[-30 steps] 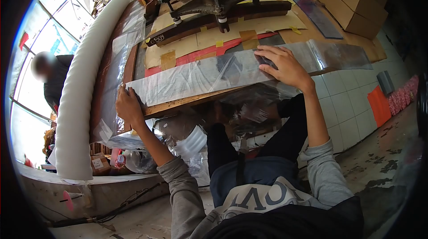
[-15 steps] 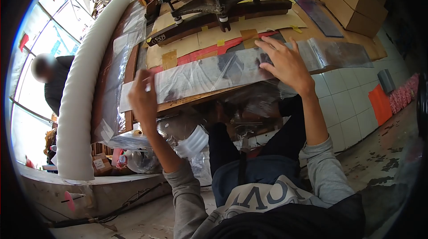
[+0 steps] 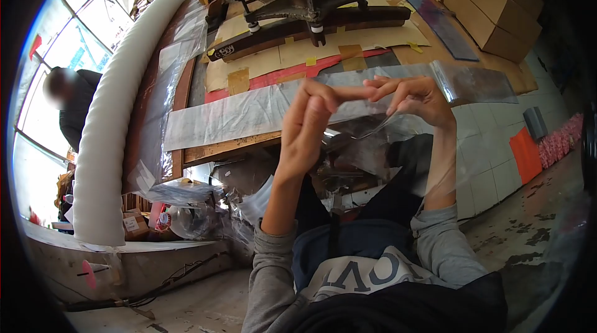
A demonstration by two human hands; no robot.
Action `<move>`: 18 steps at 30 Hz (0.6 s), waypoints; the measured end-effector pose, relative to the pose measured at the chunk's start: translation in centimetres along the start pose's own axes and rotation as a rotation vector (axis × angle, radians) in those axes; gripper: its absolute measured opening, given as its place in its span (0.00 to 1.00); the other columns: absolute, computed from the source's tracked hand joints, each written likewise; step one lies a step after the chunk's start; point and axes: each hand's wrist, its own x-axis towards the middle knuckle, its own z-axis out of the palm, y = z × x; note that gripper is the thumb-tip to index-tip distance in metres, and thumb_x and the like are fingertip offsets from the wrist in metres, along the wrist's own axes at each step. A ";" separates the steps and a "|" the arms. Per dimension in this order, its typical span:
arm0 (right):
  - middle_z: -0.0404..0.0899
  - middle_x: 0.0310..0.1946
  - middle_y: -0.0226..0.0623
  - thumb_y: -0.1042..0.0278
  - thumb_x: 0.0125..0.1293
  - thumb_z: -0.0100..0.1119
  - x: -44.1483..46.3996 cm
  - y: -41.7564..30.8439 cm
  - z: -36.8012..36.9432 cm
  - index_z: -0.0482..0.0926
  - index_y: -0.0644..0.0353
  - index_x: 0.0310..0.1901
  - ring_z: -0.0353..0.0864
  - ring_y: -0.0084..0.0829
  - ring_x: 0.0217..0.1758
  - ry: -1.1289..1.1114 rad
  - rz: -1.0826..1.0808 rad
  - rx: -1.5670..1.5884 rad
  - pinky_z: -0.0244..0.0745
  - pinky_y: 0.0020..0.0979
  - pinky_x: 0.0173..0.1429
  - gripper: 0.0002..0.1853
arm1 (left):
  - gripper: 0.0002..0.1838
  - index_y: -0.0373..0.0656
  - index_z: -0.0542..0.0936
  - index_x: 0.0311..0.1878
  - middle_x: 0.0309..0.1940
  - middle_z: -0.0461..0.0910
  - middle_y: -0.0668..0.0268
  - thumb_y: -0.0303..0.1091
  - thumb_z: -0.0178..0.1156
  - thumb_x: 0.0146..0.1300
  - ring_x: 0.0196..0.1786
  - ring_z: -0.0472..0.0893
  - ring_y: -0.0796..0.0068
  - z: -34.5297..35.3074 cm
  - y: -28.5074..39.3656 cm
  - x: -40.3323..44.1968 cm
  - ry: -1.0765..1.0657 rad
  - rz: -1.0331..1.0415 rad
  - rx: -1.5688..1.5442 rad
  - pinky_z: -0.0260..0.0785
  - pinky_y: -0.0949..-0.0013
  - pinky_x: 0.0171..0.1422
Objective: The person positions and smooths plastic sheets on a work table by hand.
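My left hand and my right hand meet at the fingertips above the front edge of the table. A thin clear plastic sheet hangs from my closed right hand, with my forearm partly visible through it. Curled fingers on my left hand seem to pinch the same sheet, though its grip is partly hidden. Behind both hands, a long whitish translucent strip lies along the table's front edge. At the strip's right end is a clear, glossy plastic piece.
A dark metal press stands over taped cardboard on the table. To the left are a large white foam roll and a person in dark clothing. Cardboard boxes sit at the back right.
Both hands have come together from apart over the strip. My left hand moved right, and a clear sheet now hangs between and below the hands. The strip stays on the table.
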 end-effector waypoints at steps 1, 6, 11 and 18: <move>0.81 0.40 0.48 0.63 0.60 0.59 0.0 -0.1 0.0 0.76 0.62 0.27 0.76 0.45 0.57 0.032 -0.053 0.037 0.58 0.47 0.69 0.11 | 0.07 0.40 0.64 0.41 0.49 0.77 0.53 0.31 0.37 0.73 0.57 0.73 0.68 -0.3 -0.2 0.2 0.066 0.026 -0.104 0.58 0.67 0.64; 0.79 0.28 0.41 0.65 0.67 0.52 3.4 0.3 3.0 0.70 0.60 0.30 0.83 0.34 0.32 0.457 -0.077 0.258 0.73 0.36 0.52 0.10 | 0.16 0.37 0.65 0.47 0.53 0.74 0.52 0.16 0.42 0.54 0.62 0.70 0.61 -2.4 -2.1 -0.3 0.046 -0.128 0.517 0.57 0.60 0.68; 0.80 0.28 0.39 0.66 0.65 0.53 6.5 0.7 3.6 0.69 0.64 0.35 0.81 0.27 0.21 0.745 0.308 -0.061 0.75 0.27 0.38 0.10 | 0.21 0.37 0.64 0.56 0.54 0.73 0.51 0.17 0.45 0.58 0.63 0.69 0.62 -1.9 -1.2 -0.4 -0.056 -0.133 0.656 0.62 0.60 0.65; 0.79 0.27 0.34 0.68 0.58 0.62 6.7 2.7 4.2 0.68 0.61 0.37 0.81 0.24 0.29 0.692 0.077 -0.471 0.74 0.26 0.36 0.13 | 0.17 0.36 0.64 0.57 0.37 0.82 0.54 0.27 0.51 0.66 0.35 0.84 0.67 -0.9 -2.3 1.4 0.423 -0.266 0.513 0.75 0.73 0.40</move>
